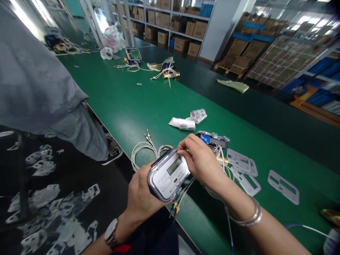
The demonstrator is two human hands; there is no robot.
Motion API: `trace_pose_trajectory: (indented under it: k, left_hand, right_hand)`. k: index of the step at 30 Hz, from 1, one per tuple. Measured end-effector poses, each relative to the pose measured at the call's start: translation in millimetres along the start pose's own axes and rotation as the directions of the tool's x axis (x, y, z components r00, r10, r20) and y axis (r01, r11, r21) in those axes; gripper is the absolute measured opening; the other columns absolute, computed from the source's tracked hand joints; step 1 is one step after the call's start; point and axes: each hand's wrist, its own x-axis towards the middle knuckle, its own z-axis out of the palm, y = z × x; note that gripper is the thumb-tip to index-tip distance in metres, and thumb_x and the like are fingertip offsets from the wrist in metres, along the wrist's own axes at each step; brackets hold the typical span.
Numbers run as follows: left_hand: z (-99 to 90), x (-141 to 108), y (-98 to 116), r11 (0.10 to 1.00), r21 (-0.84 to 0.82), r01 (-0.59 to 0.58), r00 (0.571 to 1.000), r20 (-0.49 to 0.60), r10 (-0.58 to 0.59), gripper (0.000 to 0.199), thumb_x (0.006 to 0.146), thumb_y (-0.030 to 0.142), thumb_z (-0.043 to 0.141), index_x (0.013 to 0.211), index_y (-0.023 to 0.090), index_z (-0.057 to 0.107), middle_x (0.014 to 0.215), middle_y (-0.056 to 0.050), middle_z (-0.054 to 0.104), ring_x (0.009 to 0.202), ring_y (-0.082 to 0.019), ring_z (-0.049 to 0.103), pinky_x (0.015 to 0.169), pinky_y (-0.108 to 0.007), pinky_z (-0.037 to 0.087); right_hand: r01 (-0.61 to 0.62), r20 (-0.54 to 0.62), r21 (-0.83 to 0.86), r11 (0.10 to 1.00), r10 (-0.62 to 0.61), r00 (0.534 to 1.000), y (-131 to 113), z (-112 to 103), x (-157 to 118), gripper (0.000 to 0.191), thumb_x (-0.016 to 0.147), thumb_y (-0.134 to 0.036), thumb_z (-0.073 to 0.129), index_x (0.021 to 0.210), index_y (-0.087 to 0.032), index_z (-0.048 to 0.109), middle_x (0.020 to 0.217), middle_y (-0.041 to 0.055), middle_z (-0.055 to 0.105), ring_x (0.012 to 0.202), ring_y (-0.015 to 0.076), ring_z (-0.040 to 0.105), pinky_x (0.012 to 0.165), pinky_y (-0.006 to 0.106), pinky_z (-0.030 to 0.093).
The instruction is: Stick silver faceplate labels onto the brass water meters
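Note:
My left hand [143, 191] is wrapped round the lower left end of a meter [168, 175] with a grey front plate and a small display. It is held tilted over the table's near edge. My right hand [200, 161] has its fingers bent and pressed together at the meter's upper right corner; whatever lies between the fingertips is hidden. Thin cables with brass-tipped ends [175, 209] hang below the meter. Just behind my right hand lies a second meter [212, 139] with a blue round sticker, and coiled white cable [136, 156] rests to the left.
Grey cut-out faceplates [283, 186] lie to the right on the green table [114, 92]. Beyond the hands is a curled strip of labels [186, 124]. More meters [133, 55] with cables stand farther back. A person in grey [39, 71] is at the left; scraps [61, 219] litter the floor.

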Motion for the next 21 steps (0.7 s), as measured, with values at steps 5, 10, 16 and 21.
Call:
trace_pose_trajectory:
  k: [5,10,16,21]
  left_hand:
    - [-4.8,5,-1,0.999,-0.041,0.029,0.998,0.048,-0.027,0.106,0.053,0.043,0.095,0.142,0.022,0.040,0.124,-0.012,0.069,0.104,-0.032,0.074,0.096,-0.042,0.062]
    - [-12.7,20,-5,0.996,-0.066,0.066,0.991,0.121,-0.058,0.105,0.052,0.037,0.095,0.141,0.023,0.041,0.128,-0.010,0.068,0.109,-0.031,0.073,0.097,-0.039,0.061]
    - [-18.9,33,-14,0.984,-0.125,0.130,0.978,0.182,-0.107,0.105,0.051,0.043,0.096,0.140,0.024,0.044,0.127,-0.007,0.069,0.107,-0.029,0.074,0.092,-0.035,0.062]
    - [-17.9,35,-18,0.980,-0.127,0.155,0.971,0.204,-0.127,0.107,0.050,0.045,0.097,0.140,0.024,0.043,0.124,-0.007,0.069,0.104,-0.029,0.075,0.091,-0.036,0.063]
  right_hand:
    - [-0.017,0.011,0.086,0.996,0.016,1.000,3,-4,4,0.012,0.092,-0.010,0.072,0.088,-0.019,0.064,0.090,-0.0003,0.063,0.083,0.0153,0.059,0.075,0.029,0.044]
    - [-0.056,0.067,-0.010,0.998,0.057,0.996,5,-10,21,0.014,0.088,-0.011,0.075,0.082,-0.019,0.065,0.086,0.0002,0.064,0.078,0.0163,0.059,0.070,0.031,0.041]
    - [-0.007,0.121,-0.129,0.992,0.023,0.992,-1,-8,31,0.011,0.090,-0.011,0.065,0.085,-0.019,0.059,0.086,0.0028,0.062,0.075,0.0173,0.054,0.068,0.032,0.038]
    - [-0.011,0.081,-0.225,0.974,0.030,0.996,-11,-1,25,0.012,0.092,-0.010,0.055,0.086,-0.020,0.053,0.086,0.0042,0.058,0.073,0.0180,0.050,0.068,0.033,0.037]
